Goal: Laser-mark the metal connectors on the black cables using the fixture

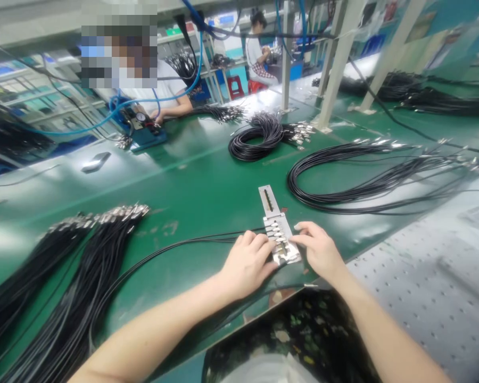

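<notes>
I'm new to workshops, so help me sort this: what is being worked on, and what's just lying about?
Being worked on:
metal plate, the left hand and right hand at opposite edges
thin cables running to it

Apparently just lying about:
round coil
wide loop
cable bundles, far left

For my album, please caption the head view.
Left hand and right hand at a metal holder on a green table.

Two bare hands worked close together, forearms reaching in from the lower corners.
The bare left hand [249, 263] lay palm down, fingers bent and bunched; the bare right hand [319, 250] faced it from just beside, index finger and thumb extended, the other fingers hidden from view.
</notes>
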`<state>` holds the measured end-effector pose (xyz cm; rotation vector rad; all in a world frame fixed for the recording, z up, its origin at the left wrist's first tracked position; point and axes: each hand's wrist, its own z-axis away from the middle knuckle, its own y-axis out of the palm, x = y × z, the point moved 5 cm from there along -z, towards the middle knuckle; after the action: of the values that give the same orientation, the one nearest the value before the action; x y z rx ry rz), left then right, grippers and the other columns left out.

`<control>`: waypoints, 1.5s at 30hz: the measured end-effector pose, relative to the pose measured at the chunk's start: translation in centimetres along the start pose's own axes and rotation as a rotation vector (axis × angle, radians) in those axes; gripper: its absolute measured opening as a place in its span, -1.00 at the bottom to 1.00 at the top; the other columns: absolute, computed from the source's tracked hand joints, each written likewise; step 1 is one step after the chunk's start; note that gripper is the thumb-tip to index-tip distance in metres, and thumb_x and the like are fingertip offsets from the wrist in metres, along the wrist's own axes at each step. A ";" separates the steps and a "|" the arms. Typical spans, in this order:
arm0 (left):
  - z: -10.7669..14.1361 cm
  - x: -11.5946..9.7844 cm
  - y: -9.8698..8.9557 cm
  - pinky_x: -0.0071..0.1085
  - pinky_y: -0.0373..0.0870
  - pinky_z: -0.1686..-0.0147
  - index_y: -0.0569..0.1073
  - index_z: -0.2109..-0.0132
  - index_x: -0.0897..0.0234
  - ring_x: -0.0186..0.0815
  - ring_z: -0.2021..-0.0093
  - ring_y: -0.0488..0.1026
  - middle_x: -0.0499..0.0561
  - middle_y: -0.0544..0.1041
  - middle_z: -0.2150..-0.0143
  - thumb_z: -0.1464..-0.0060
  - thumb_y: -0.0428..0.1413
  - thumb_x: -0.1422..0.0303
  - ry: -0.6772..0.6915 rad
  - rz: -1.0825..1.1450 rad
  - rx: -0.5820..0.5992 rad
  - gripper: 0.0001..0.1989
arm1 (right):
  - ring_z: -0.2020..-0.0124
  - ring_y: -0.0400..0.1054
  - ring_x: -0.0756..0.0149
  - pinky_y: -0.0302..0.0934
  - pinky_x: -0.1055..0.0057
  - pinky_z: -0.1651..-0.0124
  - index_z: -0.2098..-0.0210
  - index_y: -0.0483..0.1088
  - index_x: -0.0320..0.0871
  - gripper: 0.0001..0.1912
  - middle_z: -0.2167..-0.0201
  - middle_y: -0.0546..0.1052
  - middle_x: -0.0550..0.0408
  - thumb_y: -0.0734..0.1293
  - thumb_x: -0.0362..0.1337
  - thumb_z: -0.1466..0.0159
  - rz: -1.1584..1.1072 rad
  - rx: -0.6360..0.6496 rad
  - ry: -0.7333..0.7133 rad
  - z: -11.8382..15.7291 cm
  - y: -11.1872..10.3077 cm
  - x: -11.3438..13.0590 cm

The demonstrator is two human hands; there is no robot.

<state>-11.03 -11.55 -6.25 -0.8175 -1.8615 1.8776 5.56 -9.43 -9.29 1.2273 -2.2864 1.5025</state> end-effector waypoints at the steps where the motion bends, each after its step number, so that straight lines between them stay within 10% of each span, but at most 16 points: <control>1: 0.4 -0.5 0.1 -0.22 0.25 0.20 0.32 0.04 0.28 -0.17 0.18 0.19 0.09 0.36 0.12 -0.15 -0.02 0.16 0.010 0.023 0.005 -0.67 | 0.23 0.30 0.31 0.23 0.33 0.20 0.34 0.47 -0.13 -0.61 0.19 0.37 0.00 0.08 -0.56 -0.17 -0.055 -0.053 0.010 0.1 -0.4 -0.1; 6: 2.0 -0.3 1.2 -0.35 0.27 0.28 0.38 0.22 0.29 -0.28 0.31 0.24 0.02 0.39 0.35 -0.21 -0.13 0.41 0.012 0.117 -0.006 -0.81 | 0.25 0.32 0.33 0.25 0.39 0.24 0.37 0.45 -0.14 -0.63 0.29 0.38 0.03 0.07 -0.56 -0.15 -0.110 -0.171 0.029 0.5 -1.2 0.2; 11: 1.5 2.3 0.7 -0.34 0.24 0.27 0.40 0.31 0.31 -0.27 0.31 0.20 0.04 0.39 0.37 -0.20 -0.12 0.43 -0.044 0.072 -0.214 -0.78 | 0.26 0.32 0.32 0.26 0.37 0.24 0.32 0.46 -0.16 -0.62 0.26 0.38 0.00 0.07 -0.56 -0.16 -0.045 -0.089 -0.018 0.6 -0.6 0.8; 21: 0.8 1.8 1.6 -0.29 0.09 0.34 0.33 0.42 0.32 -0.24 0.31 0.13 0.02 0.32 0.43 -0.15 -0.09 0.53 0.042 -0.158 -0.195 -0.79 | 0.32 0.23 0.34 0.18 0.33 0.24 0.23 0.47 -0.13 -0.58 0.13 0.36 -0.02 0.10 -0.60 -0.14 0.108 0.046 -0.183 0.6 0.2 1.5; 28: 0.4 1.6 1.5 -0.30 0.07 0.35 0.25 -0.08 0.17 -0.24 0.29 0.15 0.00 0.34 0.33 -0.19 -0.13 0.49 0.107 -0.121 -0.072 -0.67 | 0.30 0.20 0.30 0.10 0.35 0.28 0.30 0.47 -0.14 -0.65 0.21 0.41 -0.01 0.12 -0.57 -0.16 0.177 0.024 -0.197 0.3 0.4 2.0; 36: -0.3 1.5 0.7 -0.27 0.06 0.33 0.23 -0.09 0.19 -0.21 0.22 0.18 0.03 0.34 0.23 -0.16 -0.08 0.45 0.173 -0.189 0.072 -0.65 | 0.26 0.23 0.27 0.10 0.33 0.28 0.32 0.46 -0.15 -0.67 0.22 0.43 0.00 0.13 -0.57 -0.17 0.159 0.049 -0.182 0.0 0.5 1.7; 45: 1.4 -3.8 0.8 -0.29 0.08 0.37 0.30 0.26 0.29 -0.23 0.27 0.20 0.03 0.32 0.28 -0.20 -0.09 0.21 0.271 -0.080 -0.047 -0.77 | 0.28 0.33 0.37 0.27 0.40 0.25 0.33 0.46 -0.14 -0.63 0.25 0.36 0.04 0.08 -0.55 -0.19 -0.087 -0.176 -0.025 0.5 -1.3 0.2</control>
<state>-8.87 -15.09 -6.51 -0.9462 -1.7477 1.5918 6.50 -10.16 -8.55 1.2842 -2.2922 1.2352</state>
